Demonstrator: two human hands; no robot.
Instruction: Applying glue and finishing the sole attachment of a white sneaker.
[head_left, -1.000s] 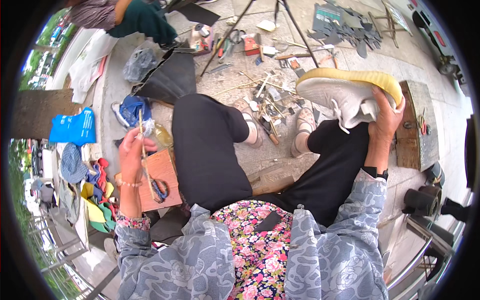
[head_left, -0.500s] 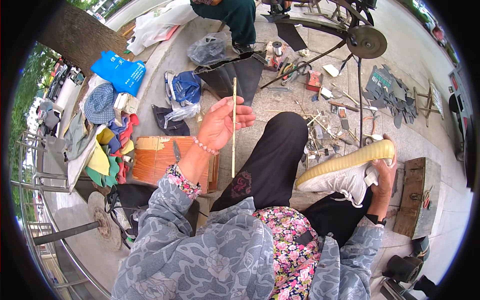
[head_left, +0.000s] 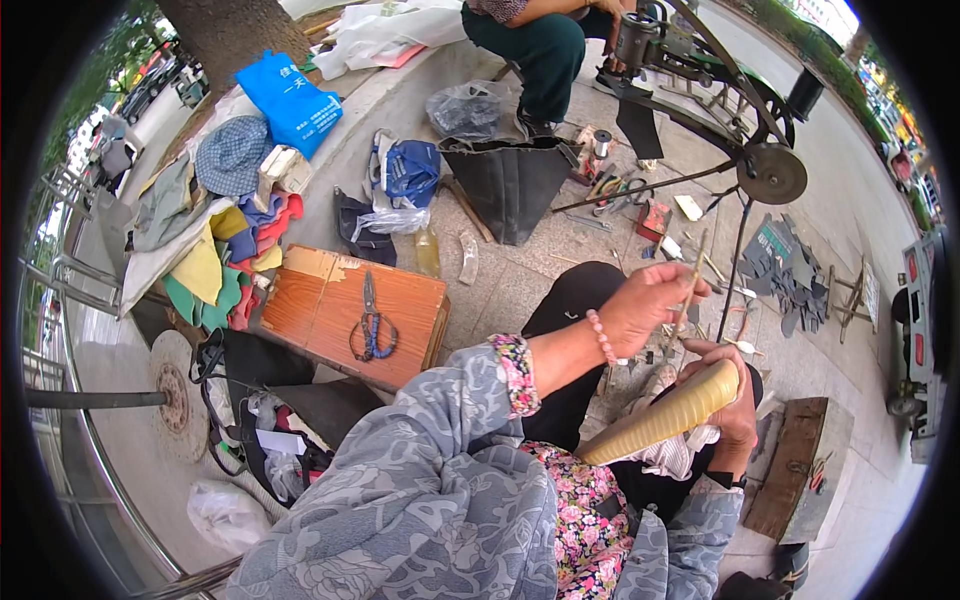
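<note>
The right hand (head_left: 735, 410) grips a light, bendy shoe (head_left: 665, 418) by its ribbed sole on the lap, while the left hand (head_left: 650, 305) pinches a thin, stiff, easily snapped stick (head_left: 690, 280) near its lower end.

To my left I see a wooden box (head_left: 340, 310) with blue-handled scissors (head_left: 370, 325) lying on its lid. Beyond it sit a blue bag (head_left: 292, 100), a checked hat (head_left: 232, 152) and a pile of coloured scraps (head_left: 232, 262). Ahead stands a black stitching machine (head_left: 700, 100), with a seated person (head_left: 545, 45) beside it.
</note>
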